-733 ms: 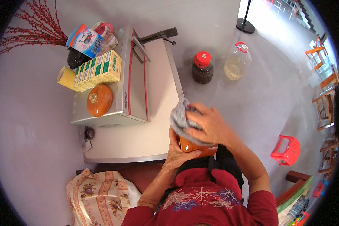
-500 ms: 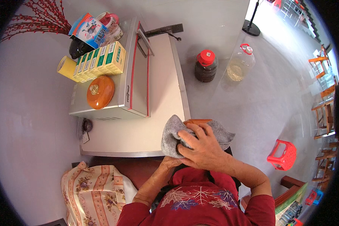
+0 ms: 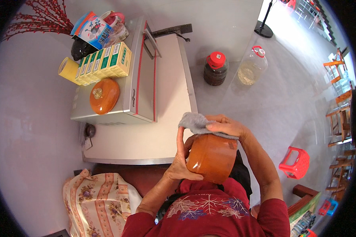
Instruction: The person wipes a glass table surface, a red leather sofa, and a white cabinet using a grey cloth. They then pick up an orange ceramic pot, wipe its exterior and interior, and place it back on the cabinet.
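Observation:
A glossy orange-brown pot is held up in front of my chest, tilted so its side wall shows. My left hand grips it from the left, thumb below and fingers up along its edge. A grey cloth lies over the pot's far rim. My right hand is closed on the cloth and presses it against the rim; some of its fingers are hidden behind. The pot's opening faces away from view. A matching orange-brown lid with a pale knob rests on the silver appliance.
The silver appliance stands on a white-topped table, carrying yellow-green boxes, a yellow cylinder and bags. On the floor are a red-capped dark jar, a clear jug and a red stool. Floral fabric hangs left.
The pot has turned so its side wall now shows. The cloth has shifted to the far rim with my right hand, and my left hand has come into view around the side.

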`<state>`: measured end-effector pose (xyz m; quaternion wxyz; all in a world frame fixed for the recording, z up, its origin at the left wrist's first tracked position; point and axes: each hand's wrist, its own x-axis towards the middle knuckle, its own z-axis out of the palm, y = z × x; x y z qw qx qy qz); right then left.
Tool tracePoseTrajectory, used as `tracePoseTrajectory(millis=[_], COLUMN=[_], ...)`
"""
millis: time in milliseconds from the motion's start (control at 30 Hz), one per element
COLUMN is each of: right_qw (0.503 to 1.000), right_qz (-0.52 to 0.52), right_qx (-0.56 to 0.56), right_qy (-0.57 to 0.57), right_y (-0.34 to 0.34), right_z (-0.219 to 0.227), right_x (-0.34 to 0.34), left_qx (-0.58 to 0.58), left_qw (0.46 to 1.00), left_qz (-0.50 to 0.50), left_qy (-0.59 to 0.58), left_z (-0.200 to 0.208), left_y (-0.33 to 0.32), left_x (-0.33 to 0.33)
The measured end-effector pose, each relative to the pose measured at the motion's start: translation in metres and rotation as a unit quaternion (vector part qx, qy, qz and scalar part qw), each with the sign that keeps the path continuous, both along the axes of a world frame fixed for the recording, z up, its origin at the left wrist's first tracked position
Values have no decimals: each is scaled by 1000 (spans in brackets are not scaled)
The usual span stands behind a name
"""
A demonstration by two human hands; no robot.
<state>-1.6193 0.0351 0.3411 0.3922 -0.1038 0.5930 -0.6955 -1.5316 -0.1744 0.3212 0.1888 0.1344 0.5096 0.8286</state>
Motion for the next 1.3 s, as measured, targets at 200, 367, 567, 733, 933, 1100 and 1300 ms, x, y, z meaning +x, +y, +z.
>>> tracePoseTrajectory(millis=[200,367,567,733,933,1100,1300], right_qw=[898,864,887,869,781,758,670], right_qz=[-279,-352,-411,-401,-315,-311,-260], right_qx=[-239,-302,-94,237,408,355,302], right_qy=[-242,-195,-187,169,353,451,627], right_y=[-18,-51,-38,-1,-27,-41,-60], right_z=[-32,-35,-41,-35,0,23,10], right_x=[36,58,58,34,20,23,69], left_qx=[136,69,-50,-364,-652,-629,-256], left_qw=[979,977,973,813,668,744,954], left_qz=[111,151,215,301,49,4,55], left_qy=[-102,-134,-69,340,356,228,148], left_z=[-8,-53,-55,18,22,-1,-66], left_y=[-3,-15,-14,-3,38,39,5], left_x=[-10,-1,-6,-13,-15,-23,-23])
